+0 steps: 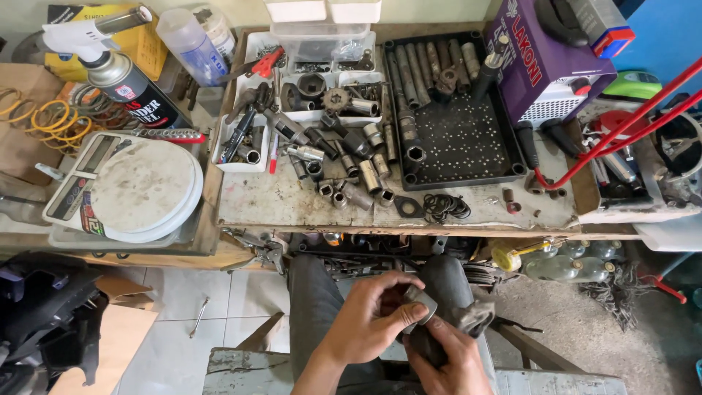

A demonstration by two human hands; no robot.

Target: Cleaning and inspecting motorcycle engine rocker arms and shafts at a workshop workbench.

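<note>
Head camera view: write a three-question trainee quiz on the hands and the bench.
1. True or false: the left hand pinches a small grey metal piece.
2. What does the right hand grip? A) dark rag B) spray can C) scale
3. What fills the black tray at its far end?

Key: 1 true. 2 A. 3 long dark sockets.

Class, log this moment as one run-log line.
left hand: grips grey metal part | right hand: holds dark rag under it | above: workbench, loose sockets
</note>
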